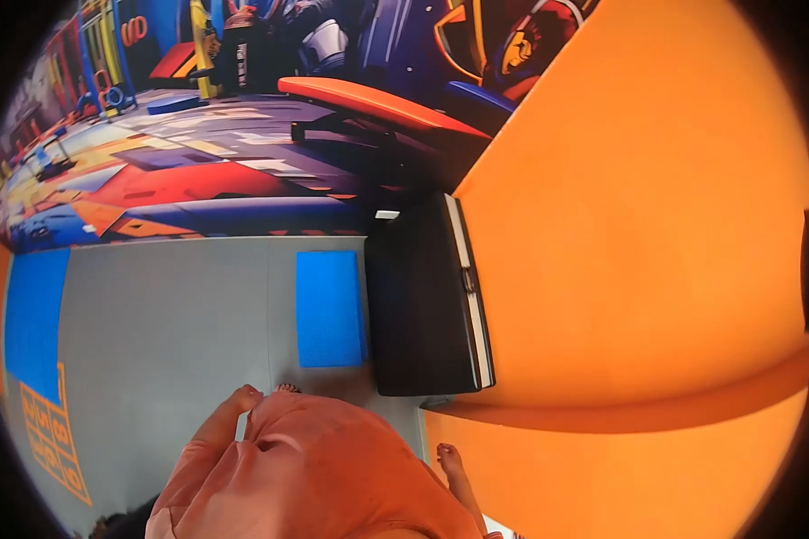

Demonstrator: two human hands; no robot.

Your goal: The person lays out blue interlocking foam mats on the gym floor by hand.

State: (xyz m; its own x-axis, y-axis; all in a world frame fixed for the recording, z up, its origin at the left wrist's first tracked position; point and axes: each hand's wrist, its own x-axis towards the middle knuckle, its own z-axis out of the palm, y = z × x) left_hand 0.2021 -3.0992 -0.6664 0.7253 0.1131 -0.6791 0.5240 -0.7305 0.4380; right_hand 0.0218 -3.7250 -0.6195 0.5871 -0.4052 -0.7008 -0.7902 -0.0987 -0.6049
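My body in a salmon-coloured garment point(324, 476) fills the bottom centre. My left hand point(245, 396) shows only as a rounded tip at the end of the sleeve, over the grey floor; its fingers are hidden and nothing is seen in it. My right hand point(451, 467) lies stretched out low at the edge of the orange surface point(638, 251), with nothing in it. A black flat case with a pale edge point(427, 301) stands nearest, just beyond both hands, against the orange surface.
The grey mat floor point(171, 314) carries a blue panel point(330, 308), a larger blue panel at the left point(36, 319) and an orange grid marking point(54, 436). A colourful mural wall point(198, 153) lies beyond. A dark frame with an orange-red pad point(377, 108) stands behind the case.
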